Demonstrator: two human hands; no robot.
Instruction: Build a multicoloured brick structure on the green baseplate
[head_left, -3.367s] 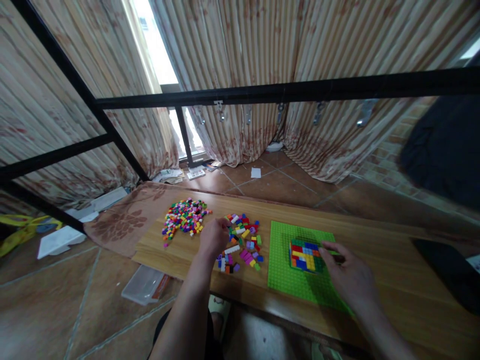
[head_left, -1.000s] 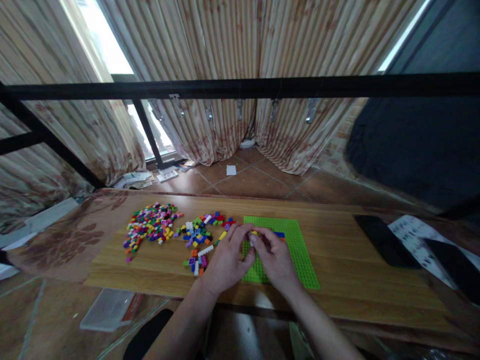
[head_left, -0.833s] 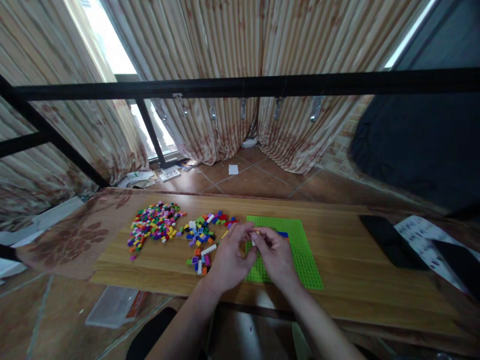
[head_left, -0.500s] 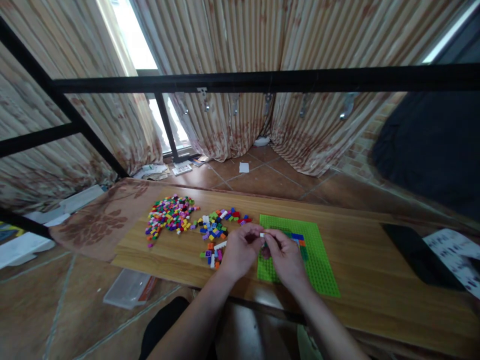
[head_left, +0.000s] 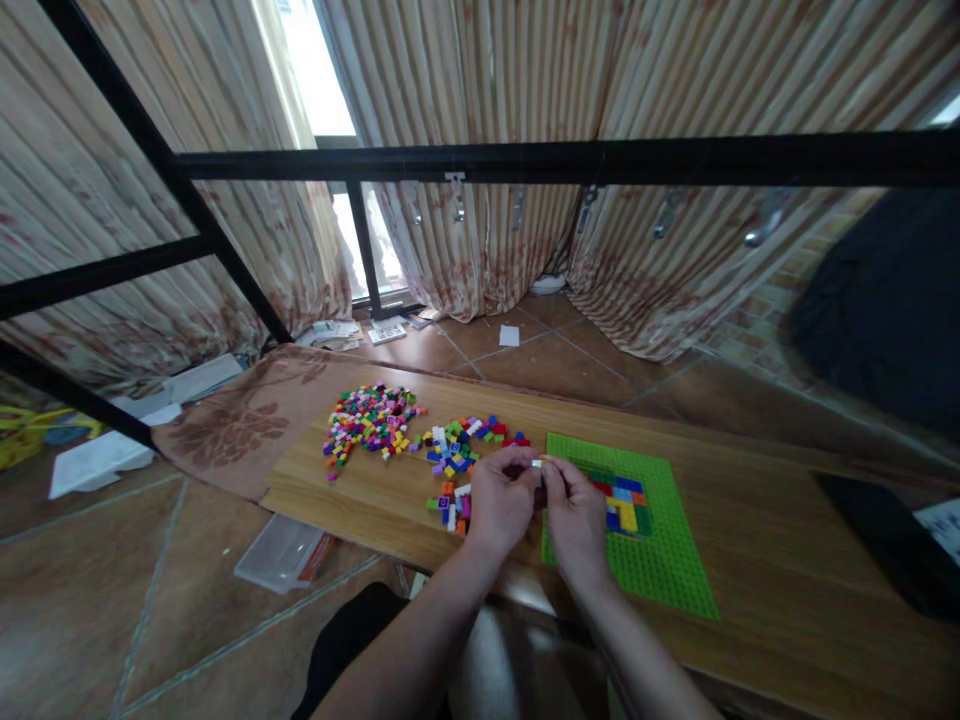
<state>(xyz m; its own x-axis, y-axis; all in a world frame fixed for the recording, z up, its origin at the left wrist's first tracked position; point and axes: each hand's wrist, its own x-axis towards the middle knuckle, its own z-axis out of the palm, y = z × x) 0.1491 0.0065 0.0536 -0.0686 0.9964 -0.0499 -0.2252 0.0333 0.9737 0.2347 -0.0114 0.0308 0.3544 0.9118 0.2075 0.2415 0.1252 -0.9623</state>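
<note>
Fingers (head_left: 555,486) of your left hand (head_left: 498,502) and right hand (head_left: 579,512) are pinching a white toy brick (head_left: 537,464) beside the green studded baseplate (head_left: 679,562). It is probably feeling light, stiff and slightly slick; opposite sides are likely offering the best hold. Marks on the far-right sheet (head_left: 942,520) are looking too small to read.

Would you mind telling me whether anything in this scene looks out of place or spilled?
A white sheet lies by itself on the tiled floor beyond the wooden tabletop, looking as if dropped. The loose bricks sit in heaps on the tabletop, so they hardly seem spilled; I see no damage.
</note>
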